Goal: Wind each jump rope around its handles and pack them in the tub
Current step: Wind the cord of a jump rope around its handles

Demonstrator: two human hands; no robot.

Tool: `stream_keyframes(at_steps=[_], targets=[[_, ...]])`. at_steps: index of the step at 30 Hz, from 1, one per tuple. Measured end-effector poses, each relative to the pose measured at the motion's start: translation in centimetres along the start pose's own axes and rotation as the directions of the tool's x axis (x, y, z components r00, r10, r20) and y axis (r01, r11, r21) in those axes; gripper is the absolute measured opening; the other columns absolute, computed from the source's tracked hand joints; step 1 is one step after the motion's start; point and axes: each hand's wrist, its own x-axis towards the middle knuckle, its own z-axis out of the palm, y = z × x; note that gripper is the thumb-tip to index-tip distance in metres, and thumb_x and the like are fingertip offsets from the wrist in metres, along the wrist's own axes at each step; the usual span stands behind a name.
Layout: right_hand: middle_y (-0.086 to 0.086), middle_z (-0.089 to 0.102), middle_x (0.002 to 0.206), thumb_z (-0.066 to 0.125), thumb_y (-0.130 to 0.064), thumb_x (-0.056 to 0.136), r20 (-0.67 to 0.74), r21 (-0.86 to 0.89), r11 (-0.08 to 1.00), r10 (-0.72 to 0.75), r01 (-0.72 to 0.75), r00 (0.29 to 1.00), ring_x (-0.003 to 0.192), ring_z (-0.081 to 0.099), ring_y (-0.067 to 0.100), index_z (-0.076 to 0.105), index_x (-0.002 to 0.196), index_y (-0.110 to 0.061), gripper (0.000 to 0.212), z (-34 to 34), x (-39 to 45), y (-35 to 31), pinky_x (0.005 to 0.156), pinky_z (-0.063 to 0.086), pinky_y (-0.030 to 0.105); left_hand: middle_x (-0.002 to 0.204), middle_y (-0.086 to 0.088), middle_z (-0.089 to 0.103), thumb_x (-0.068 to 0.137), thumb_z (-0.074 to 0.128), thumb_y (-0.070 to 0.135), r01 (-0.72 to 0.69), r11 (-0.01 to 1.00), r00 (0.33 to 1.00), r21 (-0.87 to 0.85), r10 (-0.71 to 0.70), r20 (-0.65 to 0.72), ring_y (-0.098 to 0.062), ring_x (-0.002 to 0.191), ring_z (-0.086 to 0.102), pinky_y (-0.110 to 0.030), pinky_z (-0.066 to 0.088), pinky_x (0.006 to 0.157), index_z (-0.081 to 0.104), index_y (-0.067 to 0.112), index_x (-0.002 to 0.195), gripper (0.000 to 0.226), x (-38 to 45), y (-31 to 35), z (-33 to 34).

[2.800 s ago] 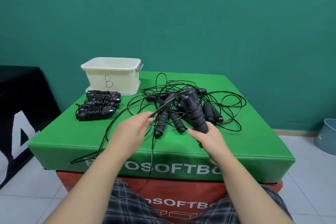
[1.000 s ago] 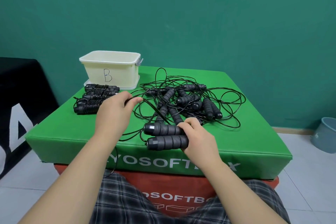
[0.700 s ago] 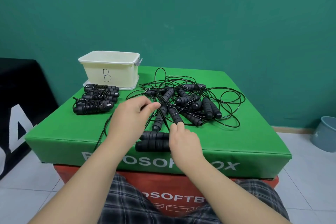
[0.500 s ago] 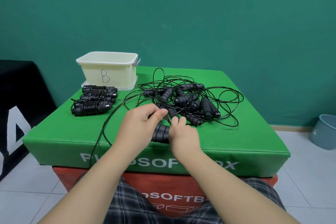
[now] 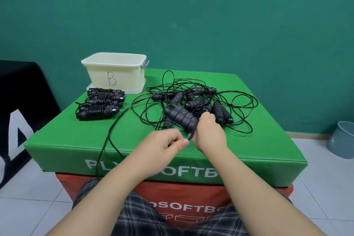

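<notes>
Fingers (image 5: 207, 119) of right hand (image 5: 209, 132) curl behind, partly hiding handles (image 5: 181, 118).

A handwritten capital "B" stands in dark marker on the front wall of the cream tub (image 5: 122, 80), which sits at the far left corner of the green worktop (image 5: 67, 136). Along the worktop's front edge runs white block lettering, partly hidden by the person's forearms; the letters "PL" and then "OFTB" can be read. Below it, the front of the red box (image 5: 191, 193) carries the same white lettering, of which "OSOFTB" shows, with small outlined box drawings under it. The black block (image 5: 17, 101) past the worktop's left edge bears large white shapes, too cropped to read.
</notes>
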Motion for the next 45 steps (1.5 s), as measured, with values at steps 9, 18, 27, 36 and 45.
stream_keyframes(at_steps=[9,18,27,36,45], targets=[[0.002,0.059,0.070,0.068,-0.038,0.062,0.102,0.593,0.786,0.140,-0.173,0.985,0.065,0.054,0.026,0.055,0.085,-0.011,0.039,-3.7,0.4,0.2,0.057,0.041,0.028,0.067,-0.002,0.049,0.099,0.037,0.036,0.162,0.987,0.983,0.017,-0.163,0.087,-0.018,0.063,0.046,-0.030,0.039,0.060,0.054,0.038,0.084,0.023,0.3,-5.1,2.7],[0.005,0.062,0.067,0.065,-0.004,0.077,0.312,0.764,0.591,0.014,-0.259,0.950,0.051,0.061,0.016,0.057,0.084,-0.012,0.013,-4.6,-1.6,-0.8,0.039,0.039,0.020,0.074,0.018,0.053,0.100,0.040,0.028,0.054,0.995,0.993,-0.089,-0.063,-0.104,0.003,0.070,0.050,-0.024,0.036,0.066,0.050,0.037,0.097,0.014,0.7,-5.3,2.1],[0.005,0.062,0.067,0.066,-0.004,0.078,0.332,0.787,0.553,-0.006,-0.273,0.943,0.051,0.061,0.015,0.056,0.081,-0.014,0.015,-4.4,-2.1,-0.7,0.038,0.040,0.019,0.076,0.010,0.058,0.088,0.042,0.042,-0.078,0.992,0.970,-0.103,0.052,-0.239,-0.006,0.072,0.055,-0.027,0.044,0.070,0.056,0.043,0.080,0.017,1.5,-5.4,2.6],[0.002,0.068,0.074,0.068,-0.013,0.086,0.447,0.875,0.320,-0.244,-0.364,0.861,0.055,0.064,0.016,0.063,0.094,-0.013,0.010,-4.5,-3.1,-0.3,0.037,0.039,0.016,0.060,0.018,0.049,0.098,0.039,0.024,0.005,0.894,0.983,-0.448,-0.086,-0.162,0.001,0.051,0.040,-0.012,0.031,0.051,0.055,0.029,0.102,0.017,2.0,-4.4,4.5],[0.001,0.072,0.088,0.080,-0.039,0.072,0.208,0.884,0.445,-0.099,-0.144,0.973,0.077,0.068,0.019,0.057,0.104,-0.018,0.045,-1.7,-2.9,0.5,0.069,0.055,0.034,0.041,0.016,0.040,0.100,0.041,0.017,0.145,0.823,0.936,-0.549,-0.294,-0.193,-0.003,0.042,0.032,-0.015,0.024,0.045,0.062,0.017,0.086,0.025,1.6,-3.5,4.9]])
